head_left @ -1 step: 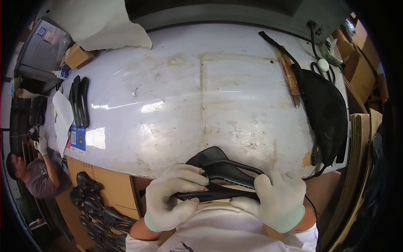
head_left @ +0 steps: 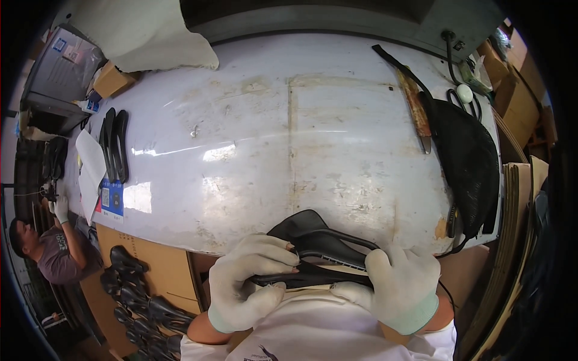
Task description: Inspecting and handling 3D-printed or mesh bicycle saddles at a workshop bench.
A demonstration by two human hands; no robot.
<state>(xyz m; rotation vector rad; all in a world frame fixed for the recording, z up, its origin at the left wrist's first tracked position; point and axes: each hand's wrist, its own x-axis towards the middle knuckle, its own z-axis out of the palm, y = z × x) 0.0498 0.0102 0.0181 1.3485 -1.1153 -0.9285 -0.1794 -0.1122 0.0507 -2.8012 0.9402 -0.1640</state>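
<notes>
At 6 o'clock, just off the table's near edge and in front of the person's white shirt (head_left: 313, 334), is a black saddle (head_left: 304, 224), its long open frame running crosswise. The left hand (head_left: 250, 283), in a pale glove, grips it from the 7 o'clock side, fingers over the top and thumb below. The right hand (head_left: 400, 286), gloved alike, grips its other end from the 5 o'clock side, thumb along the lower edge. Both hands are closed on this 1 piece.

On the white table (head_left: 337, 138), a black bag (head_left: 466, 156) lies at 3 o'clock and a worn tool (head_left: 414, 105) at 2 o'clock. Slim black pieces (head_left: 121, 144) lie near 9 o'clock, beside a white sheet (head_left: 90, 165). At 8 o'clock, more black saddles (head_left: 129, 295) lie over cardboard (head_left: 168, 274); 1 co-worker (head_left: 63, 256) is beyond them, between 8 and 9 o'clock.
</notes>
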